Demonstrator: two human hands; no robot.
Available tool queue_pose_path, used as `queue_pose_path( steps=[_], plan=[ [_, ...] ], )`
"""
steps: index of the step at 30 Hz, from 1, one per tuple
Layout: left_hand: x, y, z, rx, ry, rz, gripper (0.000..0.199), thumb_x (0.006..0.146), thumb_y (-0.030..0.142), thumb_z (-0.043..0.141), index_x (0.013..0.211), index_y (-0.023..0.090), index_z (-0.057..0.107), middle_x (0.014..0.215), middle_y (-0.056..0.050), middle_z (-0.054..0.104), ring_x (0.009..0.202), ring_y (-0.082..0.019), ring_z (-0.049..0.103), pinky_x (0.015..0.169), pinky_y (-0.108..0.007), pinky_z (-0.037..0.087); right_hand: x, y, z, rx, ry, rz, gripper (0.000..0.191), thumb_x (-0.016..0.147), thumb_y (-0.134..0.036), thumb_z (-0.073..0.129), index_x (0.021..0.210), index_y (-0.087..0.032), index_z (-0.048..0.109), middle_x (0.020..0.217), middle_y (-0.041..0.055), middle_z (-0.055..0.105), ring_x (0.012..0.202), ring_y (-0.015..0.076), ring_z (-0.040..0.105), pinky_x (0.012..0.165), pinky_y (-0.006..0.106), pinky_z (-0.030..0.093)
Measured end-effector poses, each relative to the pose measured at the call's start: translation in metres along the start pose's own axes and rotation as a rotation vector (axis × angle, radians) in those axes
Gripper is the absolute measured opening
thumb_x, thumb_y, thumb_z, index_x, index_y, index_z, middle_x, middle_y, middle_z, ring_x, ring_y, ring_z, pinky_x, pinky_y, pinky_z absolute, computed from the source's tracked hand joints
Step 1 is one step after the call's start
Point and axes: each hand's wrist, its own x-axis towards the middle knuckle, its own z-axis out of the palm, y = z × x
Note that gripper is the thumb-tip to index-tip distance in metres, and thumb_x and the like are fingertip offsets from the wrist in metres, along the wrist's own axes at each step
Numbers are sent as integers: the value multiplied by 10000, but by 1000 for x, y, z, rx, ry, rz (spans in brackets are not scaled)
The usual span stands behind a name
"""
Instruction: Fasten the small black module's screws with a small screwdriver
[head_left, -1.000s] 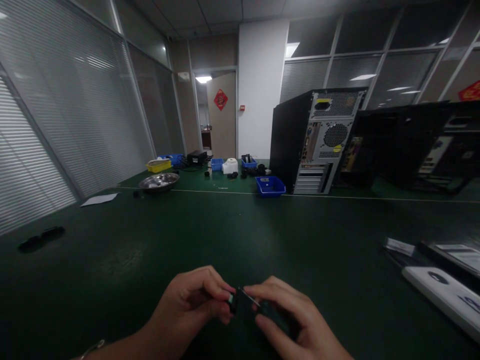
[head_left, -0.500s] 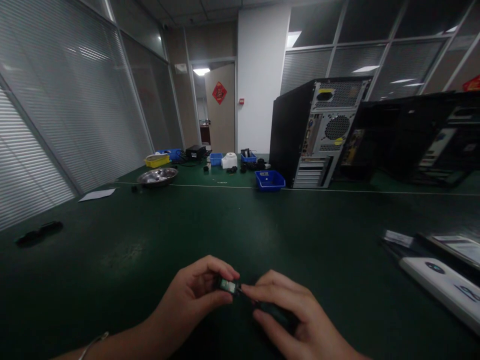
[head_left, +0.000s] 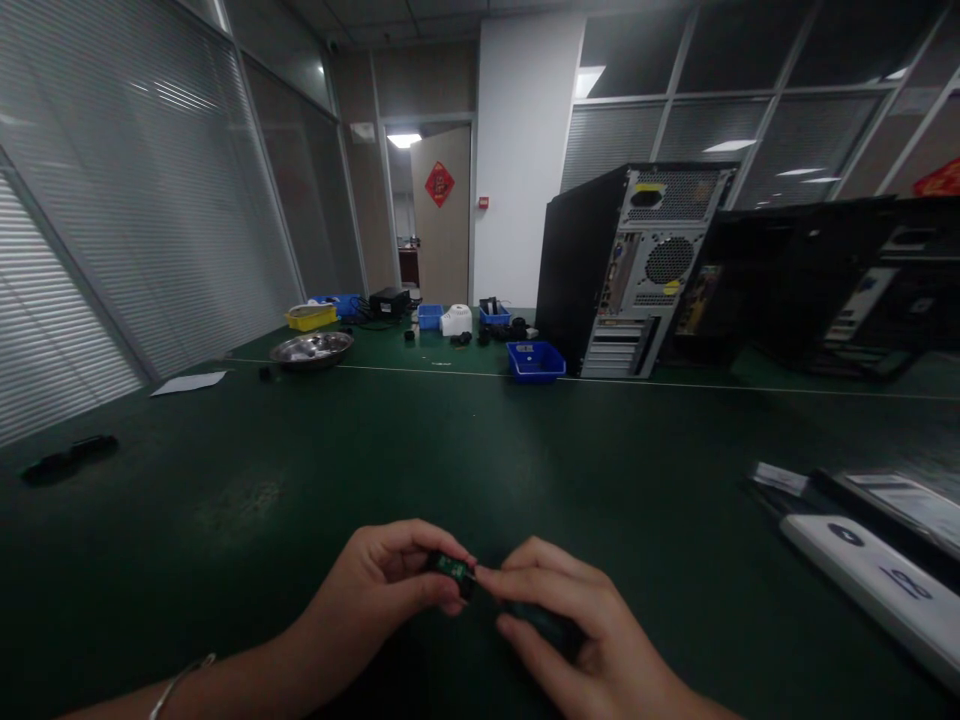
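Between the thumb and fingers of my left hand (head_left: 379,582) is a small black module with a green circuit board (head_left: 451,568) facing up. My right hand (head_left: 581,612) is closed around a dark-handled screwdriver (head_left: 547,624), its handle lying under the fingers. The right index fingertip rests by the thin shaft, right at the module's right end. Both hands are close together above the green table (head_left: 360,460). The screwdriver's tip is too small and dark to make out.
At right lie a white box (head_left: 874,580) and flat packages. A blue tray (head_left: 535,362) stands before a black computer tower (head_left: 637,270). Farther left are a metal bowl (head_left: 311,350), a yellow basket (head_left: 312,318), a paper sheet (head_left: 187,383) and a black object (head_left: 71,460).
The module has turned slightly in my left hand, so its board looks greener and less bright. Both hands have shifted a little left in view and keep their grips.
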Motion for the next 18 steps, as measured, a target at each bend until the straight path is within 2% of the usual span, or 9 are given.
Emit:
queue_pose_path(
  steps=[3,8,13,18],
  plan=[
    [-1,-3,-1,39,-3,18,156,675,120,800,821,169,773,724,-16,771,648,-146,686,644,-238,538,0,1,1,9,16,-4,320,850,-98,563,1121,-190,706,895,101,658,786,202,641,680,315,506],
    [-6,-2,0,277,66,145,166,708,128,785,851,212,786,843,-37,777,821,-206,704,747,-277,538,-1,2,1,-2,7,5,338,845,-90,566,1135,-201,701,900,90,653,785,195,629,679,302,503],
    [-4,0,3,107,41,-7,168,659,95,801,794,192,774,685,7,756,660,-150,680,638,-232,524,-1,2,2,1,5,6,325,843,-87,565,1114,-189,714,884,91,648,775,190,626,671,297,501],
    [-1,-5,2,13,4,-12,162,665,128,816,809,179,763,689,8,743,636,-126,658,633,-223,507,1,0,0,12,-1,4,319,851,-92,565,1124,-177,707,897,104,651,797,203,640,682,306,506]
  ],
)
